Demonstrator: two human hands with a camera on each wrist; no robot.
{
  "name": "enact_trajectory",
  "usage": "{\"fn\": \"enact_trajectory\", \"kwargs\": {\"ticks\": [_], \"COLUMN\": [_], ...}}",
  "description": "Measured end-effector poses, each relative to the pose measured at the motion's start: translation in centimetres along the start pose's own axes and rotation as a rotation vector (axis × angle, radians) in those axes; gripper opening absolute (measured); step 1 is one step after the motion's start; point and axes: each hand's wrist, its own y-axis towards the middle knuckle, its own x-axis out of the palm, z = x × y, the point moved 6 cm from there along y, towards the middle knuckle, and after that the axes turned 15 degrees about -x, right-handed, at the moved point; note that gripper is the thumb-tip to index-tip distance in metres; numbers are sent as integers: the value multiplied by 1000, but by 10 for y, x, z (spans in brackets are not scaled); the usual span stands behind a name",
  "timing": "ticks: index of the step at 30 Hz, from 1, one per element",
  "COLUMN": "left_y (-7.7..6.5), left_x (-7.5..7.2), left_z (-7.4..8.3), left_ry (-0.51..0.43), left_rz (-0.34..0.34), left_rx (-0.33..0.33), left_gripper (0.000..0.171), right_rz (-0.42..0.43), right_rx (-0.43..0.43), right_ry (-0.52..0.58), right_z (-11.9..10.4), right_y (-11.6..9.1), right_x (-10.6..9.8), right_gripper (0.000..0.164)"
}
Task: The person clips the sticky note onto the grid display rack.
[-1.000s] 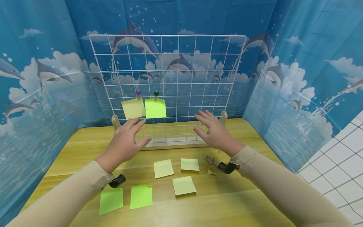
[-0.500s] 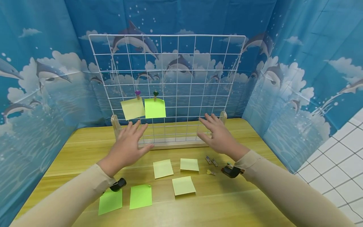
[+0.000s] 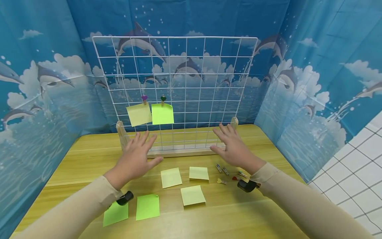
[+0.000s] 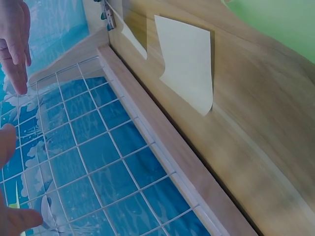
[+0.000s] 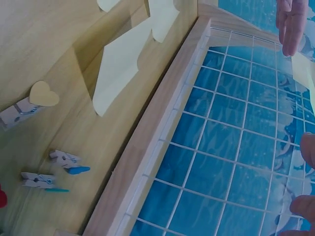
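White wire grid stood before two spread hands

Pale wood ran under everything: the white wire grid [image 3: 185,88] rose from a wooden base [image 3: 183,153] on a yellowish tabletop [image 3: 206,224], tilted back slightly. The left hand [image 3: 134,160] was held out in front of the grid's lower left part, palm down, fingers apart and thumb pointing inward, gripping nothing. The right hand [image 3: 234,146] mirrored it at the lower right, fingers likewise extended and thumb inward, gripping nothing. Whether any fingertip met the wires could not be told.

Two paper squares hung side by side on the grid, above the left fingertips: a pale hanging note [image 3: 139,115], askew under a purple heart clip [image 3: 144,98], and a lime hanging note [image 3: 162,115] under a dark green heart clip [image 3: 163,99].

Between the forearms, three cream notes [image 3: 171,178] lay on the tabletop. Nearer the person were two green notes [image 3: 148,207], the leftmost partly hidden behind a black wrist device [image 3: 124,198]. Small loose clips [image 3: 221,181] lay scattered below the right hand, a yellow heart and a red piece among them. Beige sleeves [image 3: 301,196] covered both forearms. Behind hung a blue dolphin curtain [image 3: 191,20], with white tiles [image 3: 358,159] at the far right.
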Motion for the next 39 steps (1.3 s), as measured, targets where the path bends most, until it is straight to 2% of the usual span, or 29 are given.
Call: {"fn": "enact_trajectory", "kwargs": {"ticks": [25,39], "left_y": [-8,-13], "left_x": [29,44], "left_z": [3,7], "left_ry": [19,37], "left_rz": [-63,-110], "left_rx": [-14,-10], "left_gripper": [91,91], "right_rz": [-40,-76], "right_rx": [-38,-12], "right_ry": [-92,-87], "right_z": [2,6], "right_y": [-30,-39], "right_x": [31,44], "right_gripper": [80,83]}}
